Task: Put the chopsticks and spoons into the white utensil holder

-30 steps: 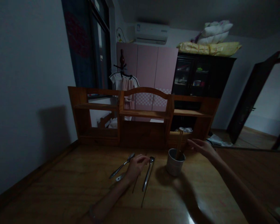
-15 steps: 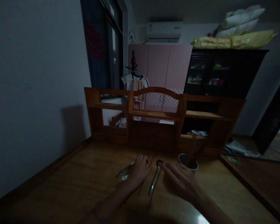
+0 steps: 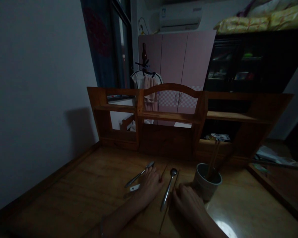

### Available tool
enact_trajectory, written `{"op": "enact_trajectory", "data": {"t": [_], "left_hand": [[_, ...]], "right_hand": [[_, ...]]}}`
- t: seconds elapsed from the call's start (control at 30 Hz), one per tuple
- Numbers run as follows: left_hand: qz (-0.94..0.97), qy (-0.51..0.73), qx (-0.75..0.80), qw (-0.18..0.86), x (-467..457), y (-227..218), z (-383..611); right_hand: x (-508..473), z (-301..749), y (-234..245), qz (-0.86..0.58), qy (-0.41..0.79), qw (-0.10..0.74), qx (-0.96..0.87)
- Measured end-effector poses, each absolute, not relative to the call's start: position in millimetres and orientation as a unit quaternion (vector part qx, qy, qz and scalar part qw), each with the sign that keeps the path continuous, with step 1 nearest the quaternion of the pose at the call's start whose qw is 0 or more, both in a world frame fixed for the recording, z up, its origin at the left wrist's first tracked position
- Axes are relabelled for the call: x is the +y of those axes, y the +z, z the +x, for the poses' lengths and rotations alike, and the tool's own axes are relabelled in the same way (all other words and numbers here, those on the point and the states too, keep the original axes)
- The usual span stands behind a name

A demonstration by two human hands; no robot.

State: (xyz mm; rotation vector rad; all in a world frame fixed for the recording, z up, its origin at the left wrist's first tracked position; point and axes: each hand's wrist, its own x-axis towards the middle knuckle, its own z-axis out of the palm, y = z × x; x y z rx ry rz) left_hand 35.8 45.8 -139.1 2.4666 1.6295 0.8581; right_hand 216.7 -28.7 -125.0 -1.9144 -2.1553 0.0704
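My left hand point(image 3: 151, 183) rests on the table with its fingers curled. A thin stick point(image 3: 166, 168) runs out past its fingertips; whether they grip it I cannot make out. Beyond and left of this hand lies a metal spoon point(image 3: 135, 178), and a white handle-like piece point(image 3: 134, 187) pokes out beside the wrist. Between the hands a shiny round-bowled spoon point(image 3: 167, 194) lies lengthwise, with a second thin stick point(image 3: 164, 218) along its right side. My right hand point(image 3: 188, 200) is closed next to that stick, its fingertips turned down and what they may hold hidden.
A grey cup point(image 3: 206, 185) holding chopsticks point(image 3: 213, 158) stands just beyond my right hand. A wooden shelf unit point(image 3: 170, 116) lines the back of the wooden table point(image 3: 89, 198). A wall point(image 3: 39, 99) borders the left side, and a raised edge point(image 3: 275, 191) the right.
My right hand has drawn back toward me, away from the spoon's bowl, and its fingers have curled in. My left hand stays nearly in place. The view has tilted down.
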Motion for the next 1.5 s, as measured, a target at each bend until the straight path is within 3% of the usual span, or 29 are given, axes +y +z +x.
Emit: {"op": "enact_trajectory", "data": {"t": [0.1,0.3,0.4,0.53,0.7,0.87,1.23,1.5], "left_hand": [[0.771,0.320,0.543,0.091,41.6,-122.1,38.4],[0.648,0.430,0.448,0.441,35.6,-108.6,49.7],[0.604,0.444,0.404,0.523,34.5,-110.1,55.2],[0.631,0.475,0.368,0.491,26.7,-101.8,57.0],[0.661,0.461,0.355,0.473,11.4,-87.7,55.2],[0.702,0.442,0.362,0.425,5.0,-87.6,56.0],[0.793,0.439,0.300,0.298,-2.6,-84.0,51.8],[0.830,0.395,0.292,0.266,-7.3,-84.7,48.2]], "right_hand": [[-29.6,211.2,-118.4,-0.665,0.013,0.118,-0.738],[-33.2,213.0,-121.2,-0.646,-0.006,0.112,-0.755],[-31.8,215.7,-121.7,-0.652,0.010,0.121,-0.749],[-24.9,221.6,-111.4,-0.660,0.113,0.198,-0.715],[-24.4,229.0,-91.4,-0.556,0.225,0.411,-0.687],[-36.0,225.8,-76.7,-0.497,0.245,0.537,-0.636],[-46.4,223.1,-70.4,-0.430,0.166,0.529,-0.713],[-50.3,223.0,-71.4,-0.391,0.154,0.504,-0.755]]}}
